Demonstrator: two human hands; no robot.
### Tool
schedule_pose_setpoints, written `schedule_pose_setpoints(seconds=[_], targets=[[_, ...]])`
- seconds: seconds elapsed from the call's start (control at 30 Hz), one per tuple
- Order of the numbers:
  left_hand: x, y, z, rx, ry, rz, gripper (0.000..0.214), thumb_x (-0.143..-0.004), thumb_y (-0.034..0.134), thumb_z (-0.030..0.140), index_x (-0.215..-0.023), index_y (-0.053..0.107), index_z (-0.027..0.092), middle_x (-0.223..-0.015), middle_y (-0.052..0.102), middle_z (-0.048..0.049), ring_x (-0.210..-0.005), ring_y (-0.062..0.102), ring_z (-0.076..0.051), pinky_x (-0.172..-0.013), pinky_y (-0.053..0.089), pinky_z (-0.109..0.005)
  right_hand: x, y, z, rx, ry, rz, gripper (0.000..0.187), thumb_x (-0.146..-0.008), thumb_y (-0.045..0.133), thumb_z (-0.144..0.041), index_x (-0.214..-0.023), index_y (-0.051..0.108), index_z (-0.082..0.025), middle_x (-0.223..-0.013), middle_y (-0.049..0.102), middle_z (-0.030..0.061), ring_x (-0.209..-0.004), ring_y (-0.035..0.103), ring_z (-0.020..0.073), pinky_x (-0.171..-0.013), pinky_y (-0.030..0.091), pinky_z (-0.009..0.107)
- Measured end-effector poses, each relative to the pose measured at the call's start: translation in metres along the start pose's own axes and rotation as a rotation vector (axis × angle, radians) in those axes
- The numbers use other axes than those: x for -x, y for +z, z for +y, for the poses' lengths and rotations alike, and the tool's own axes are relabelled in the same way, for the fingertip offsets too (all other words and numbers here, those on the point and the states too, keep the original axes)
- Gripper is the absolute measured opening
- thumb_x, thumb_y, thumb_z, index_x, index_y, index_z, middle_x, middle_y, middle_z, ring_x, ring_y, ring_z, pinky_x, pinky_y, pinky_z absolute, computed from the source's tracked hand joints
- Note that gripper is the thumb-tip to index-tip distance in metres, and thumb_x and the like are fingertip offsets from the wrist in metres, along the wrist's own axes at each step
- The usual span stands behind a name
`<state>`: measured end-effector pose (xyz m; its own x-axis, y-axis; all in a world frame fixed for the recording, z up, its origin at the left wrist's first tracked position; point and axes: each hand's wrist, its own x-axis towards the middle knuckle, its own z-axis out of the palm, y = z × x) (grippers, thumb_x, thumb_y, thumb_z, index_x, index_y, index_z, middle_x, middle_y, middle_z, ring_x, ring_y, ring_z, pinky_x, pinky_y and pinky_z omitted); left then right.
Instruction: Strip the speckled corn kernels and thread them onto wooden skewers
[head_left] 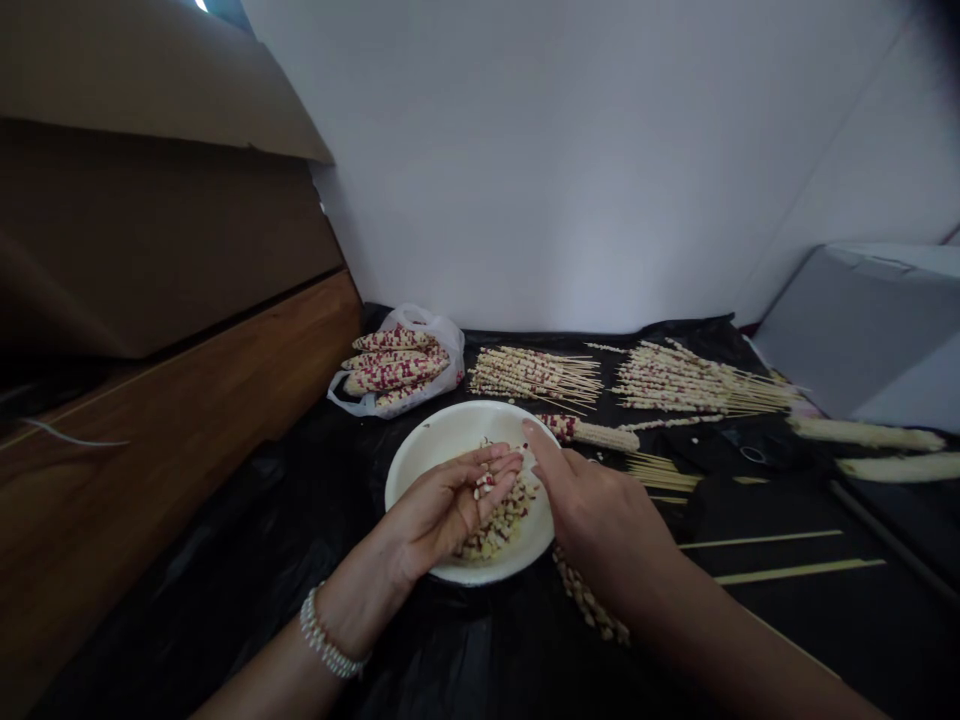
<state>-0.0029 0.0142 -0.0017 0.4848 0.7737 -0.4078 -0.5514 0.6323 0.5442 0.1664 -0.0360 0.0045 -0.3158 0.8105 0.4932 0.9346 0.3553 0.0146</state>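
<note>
left hand (pixel 442 510): corn kernels (pixel 484 485) are cupped by curled fingers, over the white bowl (pixel 457 425).
right hand (pixel 600 525): fingers are held apart, beside the bowl.

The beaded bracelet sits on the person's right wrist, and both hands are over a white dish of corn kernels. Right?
No: the beaded bracelet is on the left wrist, not the right, as the head view shows. The left hand and right hand are indeed over the white dish of corn kernels.
</note>
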Motion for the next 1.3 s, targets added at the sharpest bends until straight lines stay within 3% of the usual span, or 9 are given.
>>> schedule_pose_setpoints(seconds=[0.2,0.3,0.37,0.43,0.93,1.13,1.3], targets=[[-0.0004,0.0018,-0.0051,0.008,0.023,0.076,0.015,-0.082,0.055,0.002,-0.092,0.066,0.006,-0.089,0.071,-0.0114,-0.078,0.068,-0.014,-0.074,0.055,-0.021,0.0004,0.0016,-0.0011,-0.02,-0.029,0.047,0.048,-0.083,0.041,-0.01,-0.131,0.04,-0.008,-0.075,0.065,0.0059,-0.055,0.058,0.0151,-0.045,0.034,0.026],[0.0,0.0029,-0.004,0.005,0.052,0.148,0.012,-0.083,0.057,0.004,-0.09,0.066,0.008,-0.087,0.07,-0.0098,-0.075,0.068,-0.012,-0.069,0.055,-0.019,-0.0006,0.0006,-0.0024,-0.043,-0.015,0.018,0.029,-0.084,0.04,-0.008,-0.109,0.052,-0.012,-0.069,0.061,0.0027,-0.053,0.058,0.0154,-0.043,0.029,0.026],[-0.0005,0.0024,-0.0026,0.004,0.075,0.164,0.012,-0.083,0.058,0.004,-0.09,0.066,0.008,-0.082,0.07,-0.0076,-0.07,0.067,-0.01,-0.063,0.055,-0.016,-0.0011,-0.0008,-0.0033,-0.055,-0.013,0.0,0.018,-0.083,0.039,-0.007,-0.092,0.052,-0.016,-0.066,0.058,0.0013,-0.051,0.056,0.0147,-0.042,0.026,0.027],[-0.0014,0.0016,-0.0017,0.012,0.086,0.157,0.013,-0.082,0.058,0.004,-0.091,0.066,0.008,-0.079,0.068,-0.0058,-0.066,0.065,-0.008,-0.06,0.054,-0.014,-0.0011,-0.0023,-0.0039,-0.062,-0.027,-0.005,0.015,-0.082,0.039,-0.007,-0.086,0.049,-0.017,-0.066,0.057,0.0012,-0.05,0.055,0.0146,-0.042,0.024,0.027],[-0.0018,0.0025,-0.001,0.002,0.109,0.147,0.015,-0.083,0.056,0.004,-0.091,0.068,0.008,-0.084,0.068,-0.0075,-0.07,0.066,-0.009,-0.062,0.055,-0.013,0.0003,-0.0033,-0.0063,-0.067,-0.062,-0.07,0.017,-0.08,0.041,-0.007,-0.091,0.047,-0.018,-0.068,0.059,0.0011,-0.049,0.057,0.0171,-0.043,0.022,0.028],[0.0001,0.0032,-0.003,-0.008,0.11,0.155,0.015,-0.083,0.057,0.003,-0.091,0.069,0.008,-0.084,0.068,-0.0069,-0.071,0.066,-0.008,-0.063,0.054,-0.012,-0.0003,-0.0059,-0.0081,-0.047,-0.02,-0.175,0.017,-0.082,0.041,-0.007,-0.094,0.048,-0.018,-0.072,0.061,0.0019,-0.055,0.059,0.0164,-0.044,0.022,0.028],[-0.0015,0.001,-0.0039,-0.007,0.122,0.15,0.017,-0.082,0.056,0.001,-0.091,0.069,0.006,-0.085,0.069,-0.0083,-0.071,0.066,-0.009,-0.067,0.055,-0.014,0.0003,-0.0023,-0.0069,-0.022,-0.027,-0.126,0.018,-0.081,0.04,-0.006,-0.092,0.048,-0.018,-0.069,0.06,0.0021,-0.05,0.056,0.0152,-0.043,0.019,0.028]])
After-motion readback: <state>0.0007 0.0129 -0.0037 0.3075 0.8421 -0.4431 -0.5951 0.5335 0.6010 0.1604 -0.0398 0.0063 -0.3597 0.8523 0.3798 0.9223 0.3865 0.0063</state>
